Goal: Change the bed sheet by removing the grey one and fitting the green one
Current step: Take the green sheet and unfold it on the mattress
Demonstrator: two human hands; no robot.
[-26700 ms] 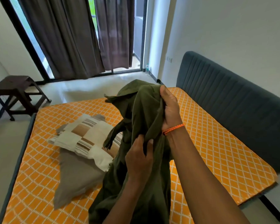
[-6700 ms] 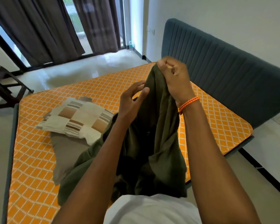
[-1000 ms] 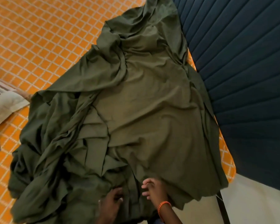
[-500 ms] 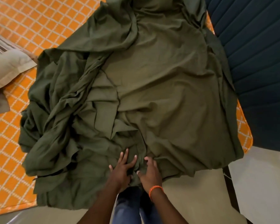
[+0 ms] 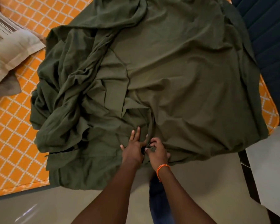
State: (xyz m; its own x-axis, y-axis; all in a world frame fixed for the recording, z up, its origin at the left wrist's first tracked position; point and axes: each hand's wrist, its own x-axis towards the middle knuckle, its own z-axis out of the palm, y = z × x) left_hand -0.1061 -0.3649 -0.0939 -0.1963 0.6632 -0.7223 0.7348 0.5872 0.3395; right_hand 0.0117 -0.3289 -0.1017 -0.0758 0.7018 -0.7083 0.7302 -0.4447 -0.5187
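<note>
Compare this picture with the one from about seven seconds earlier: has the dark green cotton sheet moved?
Yes. The dark green cotton sheet was held up bunched in both hands; it now lies spread across the orange lattice-patterned mattress, reaching the dark blue padded headboard.

An orange mattress point(image 5: 11, 143) printed with a white lattice is seen from above, its near edge running along the bottom left and its near right corner rounded beside a dark blue ribbed headboard point(image 5: 268, 50). Most of the right half is covered by a green sheet point(image 5: 176, 70), spread fairly flat toward the headboard edge and bunched in heavy folds toward the middle of the bed; its hem is draped over the near edge. At the left edge of the view a striped beige pillow point(image 5: 8, 47) is laid on the mattress, with a grey piece of cloth point(image 5: 10, 86) tucked partly beneath it. Pale floor point(image 5: 208, 183) is seen beside the near edge.
</note>
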